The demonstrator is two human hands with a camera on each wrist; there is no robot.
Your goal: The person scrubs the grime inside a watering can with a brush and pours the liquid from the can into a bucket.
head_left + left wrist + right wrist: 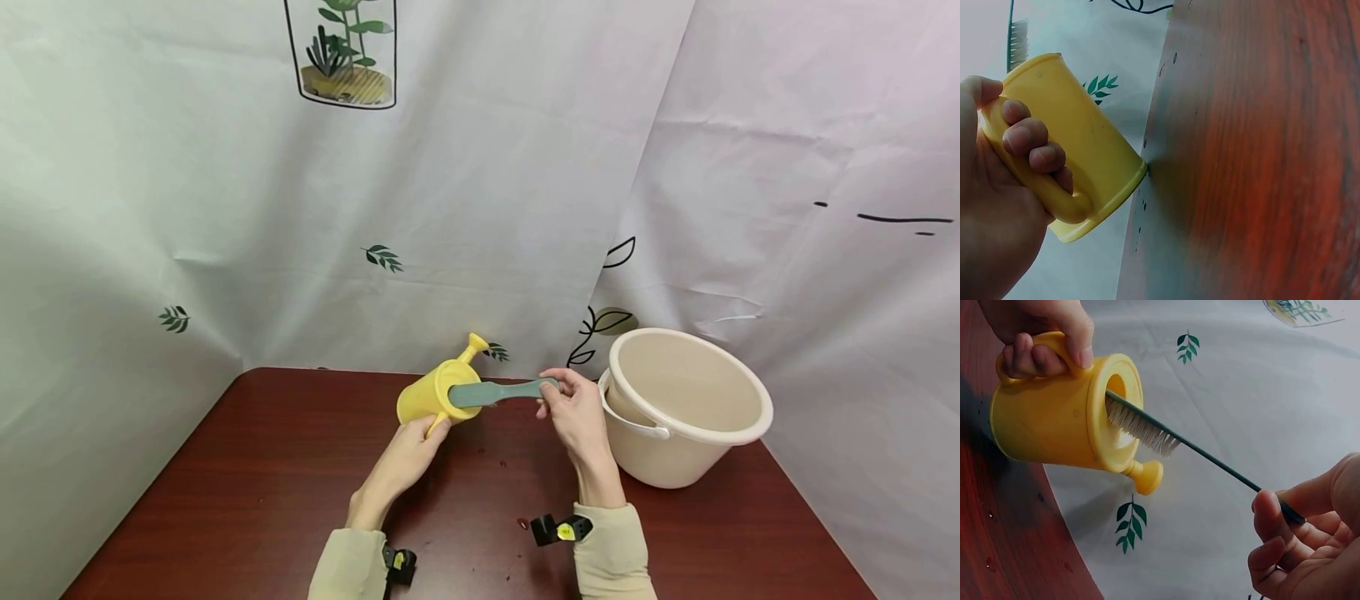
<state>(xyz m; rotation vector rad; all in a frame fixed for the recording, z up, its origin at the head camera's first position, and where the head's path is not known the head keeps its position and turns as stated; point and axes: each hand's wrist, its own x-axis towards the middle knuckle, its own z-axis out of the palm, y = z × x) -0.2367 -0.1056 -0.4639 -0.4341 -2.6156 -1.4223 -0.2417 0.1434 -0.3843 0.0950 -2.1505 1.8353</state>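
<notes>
A yellow watering can [426, 398] is tilted over the table, its mouth turned toward the right hand and its spout pointing up and back. My left hand [411, 450] grips the can by its handle, fingers wrapped round it in the left wrist view [1022, 144]. Between thumb and fingers, my right hand [579, 417] pinches the handle end of a green brush [495, 392]. White bristles line one side of the brush [1141, 428], and its tip is inside the can's mouth. How far in the tip reaches is hidden by the rim.
Two nested cream buckets [667, 462] stand at the right of the dark red table [225, 492], the upper one leaning. Small water drops [522, 523] dot the tabletop. A white printed cloth [465, 192] hangs behind the table's back edge.
</notes>
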